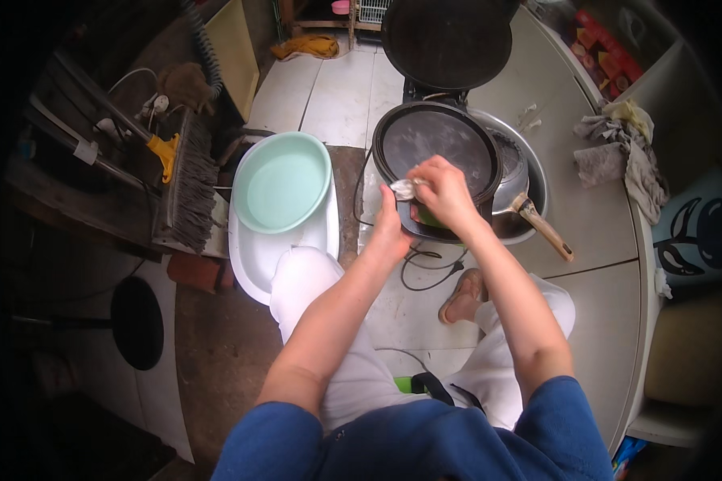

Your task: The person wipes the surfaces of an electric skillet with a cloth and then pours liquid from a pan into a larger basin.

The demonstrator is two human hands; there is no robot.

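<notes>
Before me is a round electric griddle with its dark lid (448, 45) raised away from me. Pale smears mark its dark lower plate (439, 141). My left hand (392, 227) grips the griddle's front handle (424, 230) on its left side, thumb up. Pinched in the fingers of my right hand (448, 187) is a crumpled whitish wad (402, 190), held against or just over the rim near the handle; its material is unclear. At the right, a metal basin (540, 171) holds a pan (511, 171) with a wooden handle (547, 231), partly hidden by the griddle.
A pale green basin (283, 189) rests on a white plastic tub (249, 264) by my left knee. A black power cord (406, 276) with a plug loops on the floor. Left stands a broom (194, 180); rags (626, 144) hang off a ledge at right.
</notes>
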